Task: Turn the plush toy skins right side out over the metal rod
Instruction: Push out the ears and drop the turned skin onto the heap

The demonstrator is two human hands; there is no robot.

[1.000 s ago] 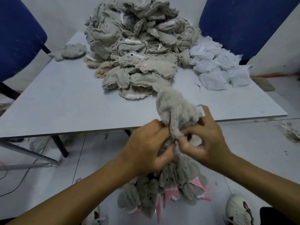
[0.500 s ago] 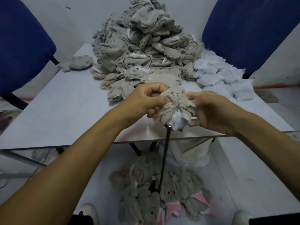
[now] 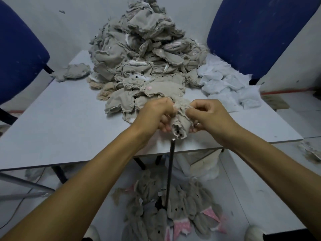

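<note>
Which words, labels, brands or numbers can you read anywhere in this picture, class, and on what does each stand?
None can be read.
Small white tags show among the finished toys on the floor: too small and blurred to tell any print.
The skin held above the metal rod bears no lettering.

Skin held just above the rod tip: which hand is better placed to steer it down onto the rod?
Left hand, probably: its fingers grip the skin nearer its open end, closer above the rod.
</note>
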